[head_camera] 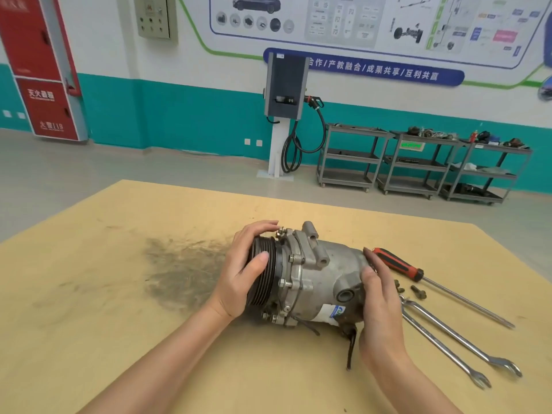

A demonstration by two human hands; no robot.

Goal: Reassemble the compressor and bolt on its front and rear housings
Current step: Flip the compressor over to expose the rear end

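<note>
Compressor [310, 276] lying on its side, mid table [119, 294], pulley [264, 276] end pointing L. L hand [243, 270] cupped over pulley, fingers curled round rim. R hand [379, 300] wraps rear end, thumb on body. Just R of it: screwdriver [400, 264], loose bolts [418, 291], 2 wrenches [448, 333].

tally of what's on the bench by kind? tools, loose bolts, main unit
Compressor: 1, lying on its side, left hand on the pulley end, right hand on the rear end
Screwdriver: 1, red and black handle
Wrenches: 2, crossing near their far ends
Loose bolts: 2 clearly seen; others may be hidden by the right hand
Total: 6
</note>
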